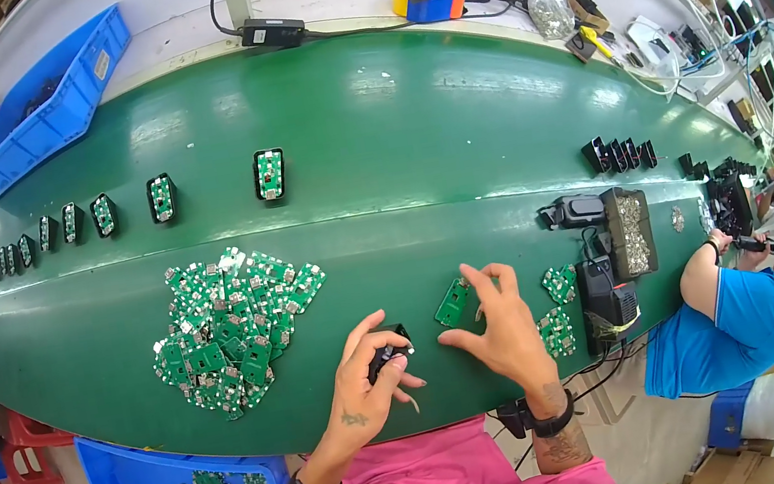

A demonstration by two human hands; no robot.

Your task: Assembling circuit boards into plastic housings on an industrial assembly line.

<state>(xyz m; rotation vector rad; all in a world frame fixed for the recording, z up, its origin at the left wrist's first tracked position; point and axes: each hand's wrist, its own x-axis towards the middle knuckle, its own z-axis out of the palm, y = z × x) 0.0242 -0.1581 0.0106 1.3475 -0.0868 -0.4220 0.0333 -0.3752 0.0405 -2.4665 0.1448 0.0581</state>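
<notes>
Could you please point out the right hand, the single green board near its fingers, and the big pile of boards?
Right hand (506, 329), head view: back of the hand.
Board (453, 304), head view: middle of its upward face.
Pile (232, 335), head view: near its centre.

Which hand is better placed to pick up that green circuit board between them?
Probably the right hand: it is open and very close to the green circuit board. The left hand is farther away and already holds a small black casing.
</notes>
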